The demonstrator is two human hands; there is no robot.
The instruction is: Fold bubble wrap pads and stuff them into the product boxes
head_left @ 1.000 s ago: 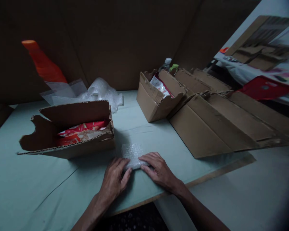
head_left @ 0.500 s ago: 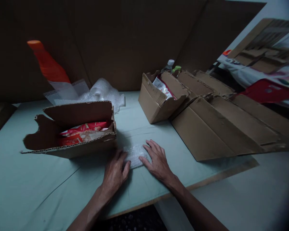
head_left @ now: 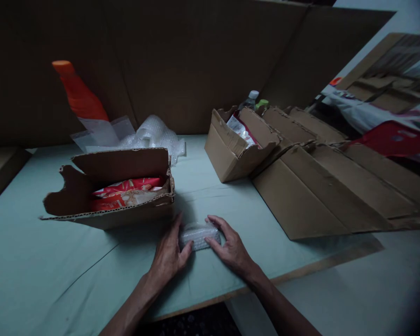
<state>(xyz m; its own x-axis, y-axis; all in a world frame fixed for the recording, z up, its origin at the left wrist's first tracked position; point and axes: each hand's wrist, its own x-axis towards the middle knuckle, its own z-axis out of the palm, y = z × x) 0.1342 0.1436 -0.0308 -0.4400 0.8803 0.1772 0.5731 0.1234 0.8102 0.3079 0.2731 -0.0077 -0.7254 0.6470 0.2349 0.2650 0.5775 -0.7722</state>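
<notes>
I look down through the head camera and see my left hand [head_left: 168, 252] curled at the left end of a small bubble wrap bundle [head_left: 200, 236], with its thumb on the near side. My right hand [head_left: 231, 247] does the same at the right end, thumb in front and a finger reaching to the far side. So both hands are bent around the bundle, with it between thumbs and fingers. I can't tell how hard they squeeze, or what is inside.

The bundle lies flat on the green cloth [head_left: 196, 289], near the table's front edge. To do this well, I think both thumbs should push evenly, so the wrap stays straight and doesn't go thin at one end. A soft, snug hold seems best, since a hard pinch could pop the bubbles. I would tuck in any loose edge.

Just beyond my left fingers stands an open box [head_left: 138, 218] with red packets [head_left: 115, 193] in it, so that elbow room is tight. Past the box is a loose heap of bubble wrap [head_left: 157, 131]. Off to the right, a big box [head_left: 294, 200] stands well apart from my right hand.
</notes>
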